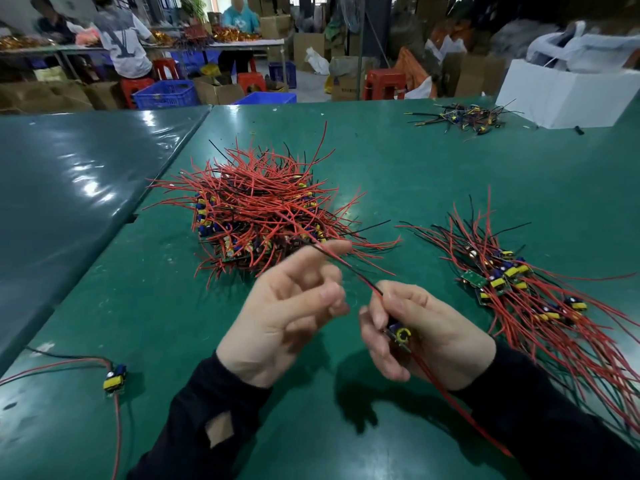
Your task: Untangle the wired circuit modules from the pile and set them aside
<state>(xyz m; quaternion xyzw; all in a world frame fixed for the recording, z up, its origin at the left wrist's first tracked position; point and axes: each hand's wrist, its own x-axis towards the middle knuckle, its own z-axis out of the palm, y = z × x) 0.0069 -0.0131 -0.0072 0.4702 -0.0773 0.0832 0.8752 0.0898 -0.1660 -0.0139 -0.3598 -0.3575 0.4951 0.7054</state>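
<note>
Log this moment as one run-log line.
right hand: holds module | left hand: open, touching its wires | tangled pile: table centre | sorted pile: right | step: untangling

Only readable mark: big pale letters, look like "LV", on back of grey shirt (pixel 122 39) worn by a person at 11 o'clock. Print on cardboard box (pixel 347 85) at 12 o'clock too blurred to read.

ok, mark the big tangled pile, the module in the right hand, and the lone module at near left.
tangled red-wire pile (pixel 256 206), head view, top of the heap
held yellow-coil module (pixel 401 336), head view, coil
lone yellow-blue module (pixel 115 377), head view, body
</note>
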